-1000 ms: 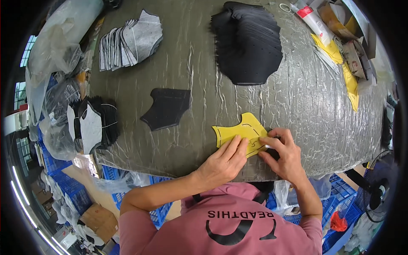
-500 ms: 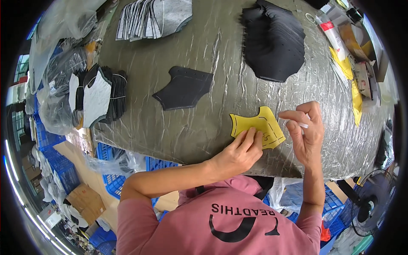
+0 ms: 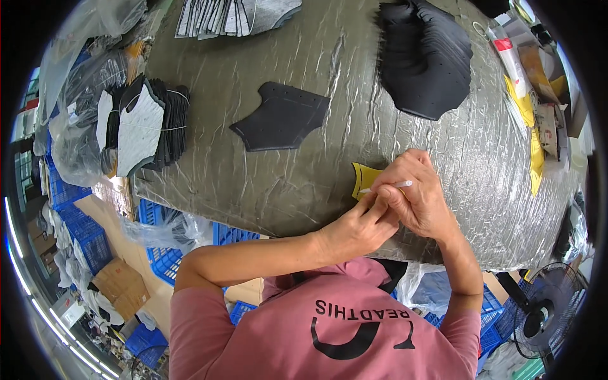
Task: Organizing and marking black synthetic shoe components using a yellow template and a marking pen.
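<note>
A yellow template (image 3: 363, 174) with dark marked lines lies near the front edge of the table, mostly covered by my hands. Fingers of my left hand (image 3: 358, 233) are bunched together and press it down. Pinched in my right hand (image 3: 419, 197) is a slim white pen (image 3: 403, 184), its tip low over the yellow piece beside my left fingertips. Whether the tip touches, I cannot tell. Farther to the left a single black cut piece (image 3: 285, 118) of similar outline lies flat, with small holes along its upper edge.
A fanned stack of black pieces (image 3: 434, 73) is at the far right of the table (image 3: 285, 190). Tied grey-backed bundles sit at left (image 3: 140, 136) and far left (image 3: 221, 16). Boxes and yellow scraps (image 3: 536, 158) line the right edge. Below are blue crates (image 3: 85, 237) and a fan (image 3: 541, 313).
My right hand has moved left and down onto the yellow template, bringing the pen over it. My left hand still presses the template. The view has shifted slightly.
</note>
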Motion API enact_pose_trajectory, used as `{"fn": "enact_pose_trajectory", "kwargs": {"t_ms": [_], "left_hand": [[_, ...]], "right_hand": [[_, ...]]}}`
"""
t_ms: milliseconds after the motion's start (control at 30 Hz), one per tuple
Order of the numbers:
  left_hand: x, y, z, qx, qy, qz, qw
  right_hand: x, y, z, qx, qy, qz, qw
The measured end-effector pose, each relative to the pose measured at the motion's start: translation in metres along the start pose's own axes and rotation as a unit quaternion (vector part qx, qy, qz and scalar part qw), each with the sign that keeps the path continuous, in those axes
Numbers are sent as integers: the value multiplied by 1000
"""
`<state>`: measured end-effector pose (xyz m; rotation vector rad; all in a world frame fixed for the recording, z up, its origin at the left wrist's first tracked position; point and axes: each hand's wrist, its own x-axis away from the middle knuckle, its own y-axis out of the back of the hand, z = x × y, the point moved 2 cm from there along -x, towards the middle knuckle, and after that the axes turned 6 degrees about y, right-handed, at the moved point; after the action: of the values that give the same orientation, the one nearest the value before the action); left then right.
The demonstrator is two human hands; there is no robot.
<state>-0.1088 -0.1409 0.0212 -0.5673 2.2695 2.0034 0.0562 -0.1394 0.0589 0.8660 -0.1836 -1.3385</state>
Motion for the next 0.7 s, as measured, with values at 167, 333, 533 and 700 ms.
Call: {"fn": "enact_pose_trajectory", "kwargs": {"t_ms": [167,333,533,700], "left_hand": [[2,-3,-1,2,6,-6,1000],[-3,3,3,17,-7,-2,1000],[-2,3,4,25,-11,-16,999],[-3,5,5,-6,-22,15,1000]], "right_hand": [[-7,-1,-3,-18,35,31,999],[-9,3,-6,9,34,10,999],[-10,4,-4,-11,38,43,998],[-13,7,-15,26,60,9,998]]}}
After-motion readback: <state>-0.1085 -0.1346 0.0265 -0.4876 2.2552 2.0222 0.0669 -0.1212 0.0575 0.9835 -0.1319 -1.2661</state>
